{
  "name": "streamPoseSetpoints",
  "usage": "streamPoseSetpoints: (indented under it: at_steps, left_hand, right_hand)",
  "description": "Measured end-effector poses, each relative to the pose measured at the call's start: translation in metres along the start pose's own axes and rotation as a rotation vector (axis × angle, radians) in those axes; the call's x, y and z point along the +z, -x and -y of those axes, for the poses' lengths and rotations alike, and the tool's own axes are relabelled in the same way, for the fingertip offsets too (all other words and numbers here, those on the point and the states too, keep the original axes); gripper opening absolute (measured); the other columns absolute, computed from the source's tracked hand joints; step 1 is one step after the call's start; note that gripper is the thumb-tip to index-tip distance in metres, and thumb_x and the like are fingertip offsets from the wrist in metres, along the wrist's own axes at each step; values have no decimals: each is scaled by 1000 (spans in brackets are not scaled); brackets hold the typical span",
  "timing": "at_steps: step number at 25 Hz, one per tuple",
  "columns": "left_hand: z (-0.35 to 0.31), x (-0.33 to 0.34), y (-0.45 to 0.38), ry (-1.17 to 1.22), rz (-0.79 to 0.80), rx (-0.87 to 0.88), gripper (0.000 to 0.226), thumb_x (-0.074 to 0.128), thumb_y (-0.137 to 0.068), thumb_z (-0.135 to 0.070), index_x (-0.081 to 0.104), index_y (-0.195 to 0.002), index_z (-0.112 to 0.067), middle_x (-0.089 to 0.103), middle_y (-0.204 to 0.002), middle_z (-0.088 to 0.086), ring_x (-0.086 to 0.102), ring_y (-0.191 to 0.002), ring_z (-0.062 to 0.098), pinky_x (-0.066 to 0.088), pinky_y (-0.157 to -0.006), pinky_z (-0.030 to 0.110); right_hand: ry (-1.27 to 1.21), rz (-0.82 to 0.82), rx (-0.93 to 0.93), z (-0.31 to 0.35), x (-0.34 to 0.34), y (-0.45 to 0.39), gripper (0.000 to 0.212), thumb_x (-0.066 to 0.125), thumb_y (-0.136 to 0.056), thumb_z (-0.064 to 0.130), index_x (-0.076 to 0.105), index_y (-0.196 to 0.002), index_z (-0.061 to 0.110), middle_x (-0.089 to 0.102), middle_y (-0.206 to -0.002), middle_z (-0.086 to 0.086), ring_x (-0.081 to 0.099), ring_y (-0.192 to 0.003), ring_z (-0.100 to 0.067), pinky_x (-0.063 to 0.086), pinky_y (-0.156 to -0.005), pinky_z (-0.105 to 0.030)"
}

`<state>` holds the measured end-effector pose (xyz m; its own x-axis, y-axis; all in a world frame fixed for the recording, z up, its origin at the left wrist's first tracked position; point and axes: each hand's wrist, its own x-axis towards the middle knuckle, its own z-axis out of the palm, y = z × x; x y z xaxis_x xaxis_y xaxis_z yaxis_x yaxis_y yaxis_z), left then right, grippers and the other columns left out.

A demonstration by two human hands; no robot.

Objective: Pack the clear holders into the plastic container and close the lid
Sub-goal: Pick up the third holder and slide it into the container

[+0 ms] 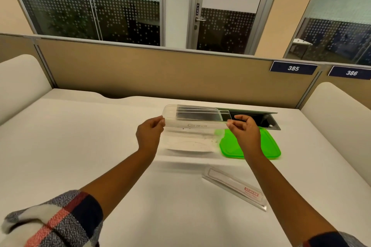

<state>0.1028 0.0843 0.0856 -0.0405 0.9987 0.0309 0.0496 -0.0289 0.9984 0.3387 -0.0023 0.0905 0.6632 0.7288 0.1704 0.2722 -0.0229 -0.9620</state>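
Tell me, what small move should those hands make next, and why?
Probably lower the clear holder, pinched at its ends by the left hand and right hand, down into the plastic container. It hangs at the open container's near rim, one holder still lies on the table, and the green lid is off.

- Two hands: the left hand (151,130) and the right hand (244,128), each pinching one end of a clear holder.
- Two clear holders: the held holder (195,125) far, the lying holder (235,186) near and right.
- One plastic container (188,142).
- One green lid (269,146), right.
- Two number plates: plate 385 (293,68), plate 386 (351,73), far right.
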Motion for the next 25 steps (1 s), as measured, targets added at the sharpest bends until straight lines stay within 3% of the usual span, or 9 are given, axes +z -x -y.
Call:
streamPoseSetpoints:
  at_steps: [3, 7, 10, 12, 14, 16, 19, 22, 25]
  left_hand:
    - [-2, 14, -30, 109, -27, -104, 26, 61, -85, -9, 66, -108, 1, 69, -108, 13, 63, -90, 22, 52, -94, 38]
    - [6, 26, -55, 63, -81, -167, 21, 62, -84, -11, 68, -99, 2, 70, -103, 16, 65, -89, 26, 53, -93, 36]
    - [15, 32, -63, -89, -98, -155, 22, 61, -86, -16, 68, -99, 1, 69, -105, 20, 65, -94, 31, 52, -91, 38]
    - [21, 33, -69, -253, -106, -126, 26, 61, -87, -20, 67, -102, 1, 69, -109, 19, 63, -100, 34, 49, -93, 40]
    - [28, 33, -78, -435, -71, -120, 31, 60, -87, -25, 68, -102, 0, 69, -109, 18, 60, -104, 35, 46, -91, 38]
    - [34, 34, -83, -542, -5, -146, 32, 57, -89, -26, 68, -103, 0, 69, -109, 19, 58, -104, 35, 45, -87, 36]
    - [39, 37, -84, -538, 39, -132, 33, 56, -90, -21, 64, -111, 1, 66, -118, 19, 59, -109, 35, 47, -94, 39]
    - [44, 38, -86, -610, 70, -109, 30, 53, -91, -19, 65, -109, 1, 67, -115, 20, 61, -105, 35, 49, -92, 39]
    - [46, 41, -88, -789, 99, -98, 32, 53, -90, -23, 62, -110, -1, 65, -115, 18, 59, -106, 34, 48, -93, 42]
  right_hand:
    - [-84, -42, 60, -3, 16, -26, 22, 72, -78, 8, 58, -95, 8, 71, -96, -18, 67, -87, -23, 52, -86, -36]
    - [-190, -42, 190, -16, 34, -51, 24, 68, -81, 2, 62, -103, -7, 67, -84, -13, 64, -61, -3, 53, -68, -17]
    - [-154, -61, 264, -25, 42, -64, 24, 65, -83, 1, 63, -104, -10, 65, -87, -17, 61, -68, -18, 54, -74, -28]
    - [49, -35, 227, -29, 45, -67, 18, 64, -84, 3, 67, -99, -8, 67, -83, -17, 62, -70, -22, 54, -77, -34]
    - [339, 25, 152, -30, 46, -69, 14, 62, -85, 8, 70, -95, 1, 71, -83, -16, 63, -64, -22, 52, -69, -30]
    - [636, 64, 73, -29, 46, -69, 15, 57, -88, 15, 70, -95, 12, 73, -91, -11, 66, -76, -27, 50, -70, -30]
    - [980, 130, -59, -28, 49, -71, 21, 47, -93, 19, 66, -101, 22, 72, -99, -7, 64, -94, -29, 44, -82, -33]
    - [1190, 238, -154, -32, 52, -75, 26, 42, -94, 16, 64, -105, 24, 71, -104, -7, 62, -100, -28, 36, -89, -36]
    - [1293, 372, -92, -32, 61, -78, 29, 45, -91, 12, 63, -110, 24, 68, -113, -7, 61, -106, -28, 37, -96, -39]
